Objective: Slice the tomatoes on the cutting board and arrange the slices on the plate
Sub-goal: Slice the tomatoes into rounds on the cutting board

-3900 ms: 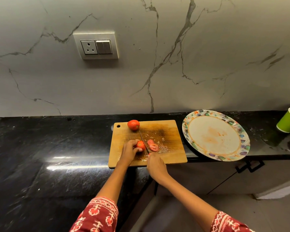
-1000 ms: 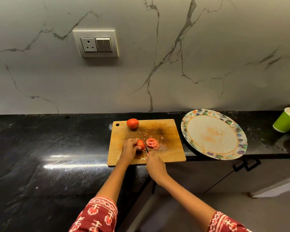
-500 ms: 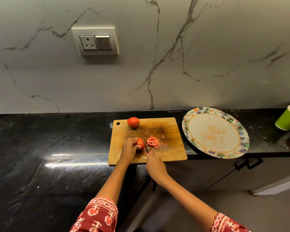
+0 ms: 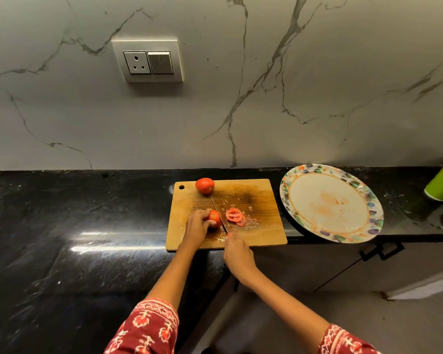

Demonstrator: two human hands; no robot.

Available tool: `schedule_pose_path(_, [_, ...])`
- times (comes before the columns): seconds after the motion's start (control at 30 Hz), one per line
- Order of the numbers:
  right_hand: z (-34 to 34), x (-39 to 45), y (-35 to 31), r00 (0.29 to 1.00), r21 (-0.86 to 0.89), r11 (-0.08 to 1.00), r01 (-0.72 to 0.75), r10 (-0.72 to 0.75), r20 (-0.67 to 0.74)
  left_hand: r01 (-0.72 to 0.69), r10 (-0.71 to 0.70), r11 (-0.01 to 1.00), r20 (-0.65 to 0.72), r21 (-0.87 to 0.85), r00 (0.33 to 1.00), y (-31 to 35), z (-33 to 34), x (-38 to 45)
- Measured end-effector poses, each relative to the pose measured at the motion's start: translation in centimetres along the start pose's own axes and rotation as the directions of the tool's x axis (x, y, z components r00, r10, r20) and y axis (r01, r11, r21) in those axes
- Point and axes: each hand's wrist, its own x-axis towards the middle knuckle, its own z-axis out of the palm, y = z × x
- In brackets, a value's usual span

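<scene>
The partly cut red tomato [image 4: 214, 218] sits near the middle of your worn rectangular wooden cutting board [image 4: 261, 200], and what the next stroke depends on is where it lies against the blade: the remaining piece is just to the left of the thin-bladed knife [image 4: 219, 217], with its cut face toward the steel. Your left hand [image 4: 196, 224] curls over the tomato from the left and pins it, fingertips close to the cutting line. Your right hand [image 4: 237, 251] is wrapped round the knife's handle at the board's near edge; the handle itself is hidden, apart from a small red tip. The blade's long axis runs away from you, leaning slightly left, from the near edge toward the whole red tomato [image 4: 205, 185] waiting at the far edge beside the hanging hole. The flat red tomato slices [image 4: 235, 216] overlap in a small heap just right of the blade, among wet seeds. So the uncut stock is left of the knife, the finished pieces right, and I judge each new cut must step leftward toward your holding fingers, so draw them back. The round floral-rimmed plate [image 4: 368, 213], with no slices on it, lies further right on the glossy black stone counter [image 4: 74, 226], overhanging its near edge; your right hand is the nearer for the transfer.
</scene>
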Motion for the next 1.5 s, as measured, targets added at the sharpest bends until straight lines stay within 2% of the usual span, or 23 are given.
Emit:
schedule_pose_path(0.5, [-0.3,2.2,-0.7,0.999,0.042,0.999,-0.008,0.006,0.038,0.031,-0.031,0.999,0.008,0.022,0.999,0.4,-0.1,0.2])
schedule_pose_path(0.87, [-0.5,2.7,-0.6,0.998,-0.03,0.999,0.012,-0.01,0.065,0.015,-0.021,0.995,0.056,0.102,0.998,0.9,-0.6,0.5])
schedule_pose_path(1.13, [-0.1,2.1,-0.2,0.996,-0.055,0.998,0.001,0.004,0.089,0.062,-0.068,0.994,0.064,0.089,0.996,1.1,-0.9,0.6])
schedule_pose_path(1.27, [-0.2,2.4,-0.7,0.996,-0.056,0.998,0.009,-0.005,0.086,0.034,-0.045,0.99,0.084,0.137,0.995,1.2,-0.9,0.5])
schedule_pose_path(1.43, [0.3,0.5,0.9,0.997,-0.143,0.989,0.031,-0.021,0.076,0.04,-0.052,0.991,0.091,0.126,0.994,1.3,-1.1,0.9])
schedule_pose_path(1.5, [0.7,-1.1,1.8,0.997,-0.212,0.975,0.07,-0.073,-0.008,0.05,-0.062,0.99,0.094,0.13,0.994,1.2,-1.3,1.0])
